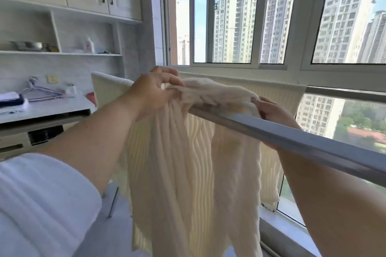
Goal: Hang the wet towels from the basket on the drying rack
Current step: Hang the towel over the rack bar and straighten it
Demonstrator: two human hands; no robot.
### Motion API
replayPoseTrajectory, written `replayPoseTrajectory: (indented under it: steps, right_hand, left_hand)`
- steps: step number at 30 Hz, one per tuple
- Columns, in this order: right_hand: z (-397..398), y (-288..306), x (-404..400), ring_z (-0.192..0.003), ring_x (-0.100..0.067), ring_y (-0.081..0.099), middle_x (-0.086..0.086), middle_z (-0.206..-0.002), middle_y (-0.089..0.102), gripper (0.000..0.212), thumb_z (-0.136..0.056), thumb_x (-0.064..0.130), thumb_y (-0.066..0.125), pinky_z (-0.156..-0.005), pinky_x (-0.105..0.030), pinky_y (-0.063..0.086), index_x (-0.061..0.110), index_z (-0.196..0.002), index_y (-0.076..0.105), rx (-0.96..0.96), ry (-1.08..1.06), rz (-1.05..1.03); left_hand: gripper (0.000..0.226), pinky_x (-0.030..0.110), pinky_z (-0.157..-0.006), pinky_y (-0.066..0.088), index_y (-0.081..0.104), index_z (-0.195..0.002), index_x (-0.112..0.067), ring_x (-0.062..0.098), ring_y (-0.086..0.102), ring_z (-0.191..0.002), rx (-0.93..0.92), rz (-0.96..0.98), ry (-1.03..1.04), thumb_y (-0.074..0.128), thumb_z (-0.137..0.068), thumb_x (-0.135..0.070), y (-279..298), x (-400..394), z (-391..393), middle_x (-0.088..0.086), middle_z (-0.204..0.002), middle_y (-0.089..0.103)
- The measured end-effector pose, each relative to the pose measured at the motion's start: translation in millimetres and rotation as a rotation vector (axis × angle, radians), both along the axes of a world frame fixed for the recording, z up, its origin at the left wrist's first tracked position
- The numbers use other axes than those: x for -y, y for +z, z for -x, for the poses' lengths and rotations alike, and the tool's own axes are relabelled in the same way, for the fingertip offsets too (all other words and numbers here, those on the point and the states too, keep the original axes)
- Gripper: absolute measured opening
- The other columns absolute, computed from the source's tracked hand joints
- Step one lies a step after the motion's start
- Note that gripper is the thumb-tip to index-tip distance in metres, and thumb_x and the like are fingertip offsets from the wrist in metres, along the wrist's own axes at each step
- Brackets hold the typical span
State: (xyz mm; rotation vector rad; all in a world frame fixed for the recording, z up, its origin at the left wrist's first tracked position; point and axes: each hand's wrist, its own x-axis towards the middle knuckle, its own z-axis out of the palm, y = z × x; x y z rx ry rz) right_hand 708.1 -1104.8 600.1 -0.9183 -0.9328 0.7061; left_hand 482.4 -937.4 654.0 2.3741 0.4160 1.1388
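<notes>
A cream ribbed towel (188, 162) hangs bunched over the near metal bar of the drying rack (302, 137), its folds falling low in front of me. My left hand (154, 94) grips the gathered top of the towel at the left. My right hand (271, 110) holds the towel's top edge on the bar from behind, partly hidden by the bar. A second cream towel (277, 98) is spread flat over a farther bar by the window. The basket is out of view.
A white counter (46, 110) at left carries folded cloths and clothes hangers (41, 92). Shelves and cabinets (62, 27) fill the left wall. Large windows (271, 27) stand right behind the rack. A rack leg (113, 202) reaches the floor.
</notes>
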Motion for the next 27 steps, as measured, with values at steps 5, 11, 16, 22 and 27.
replayPoseTrajectory:
  steps: [5,11,16,22,27]
  right_hand:
    - [9,29,1,-0.063,-0.022,0.072,-0.012,-0.069,0.073,0.018,-0.055,0.013,0.069,-0.051,-0.031,0.058,0.004,-0.070,0.074,-0.253,0.273,-0.210]
    - [-11,-2,-38,-0.075,-0.009,0.059,0.003,-0.083,0.063,0.013,-0.088,0.019,0.061,-0.068,-0.021,0.043,0.012,-0.099,0.063,0.517,-0.507,0.419]
    - [-3,-38,-42,-0.056,-0.006,0.057,-0.002,-0.072,0.058,0.011,-0.080,0.005,0.068,-0.051,-0.016,0.045,0.014,-0.080,0.061,0.351,-0.389,0.148]
    - [21,-56,-49,-0.112,-0.027,0.059,-0.011,-0.117,0.066,0.059,-0.060,0.022,0.075,-0.101,-0.047,0.043,0.010,-0.117,0.062,0.288,0.073,0.217]
    - [35,-61,-62,-0.113,-0.021,0.059,-0.002,-0.117,0.066,0.050,-0.074,0.040,0.063,-0.102,-0.047,0.044,0.015,-0.117,0.060,0.270,-0.160,0.223]
  left_hand:
    - [0.012,0.022,-0.067,0.055,0.070,-0.075,-0.020,0.008,0.066,-0.070,0.278,0.637,-0.539,0.060,-0.079,-0.016,28,21,6,-0.005,-0.073,0.071]
    - [0.012,0.037,-0.081,0.054,0.058,-0.076,-0.022,0.030,0.064,-0.092,-0.110,0.319,0.230,0.059,-0.088,-0.018,-8,-2,-21,0.004,-0.084,0.067]
    - [0.006,0.027,-0.071,0.037,0.052,-0.089,-0.014,0.024,0.053,-0.087,-0.108,-0.050,0.411,0.051,-0.084,-0.011,-29,23,-23,0.008,-0.099,0.058]
    - [0.054,0.028,-0.087,0.040,0.044,-0.127,-0.015,0.022,0.050,-0.112,-0.216,0.018,0.343,0.060,-0.080,-0.035,-53,46,-24,0.004,-0.129,0.039]
    - [0.025,0.031,-0.067,0.039,0.056,-0.107,-0.009,0.030,0.057,-0.093,-0.131,-0.142,0.461,0.048,-0.093,-0.028,-56,44,-22,0.011,-0.110,0.056]
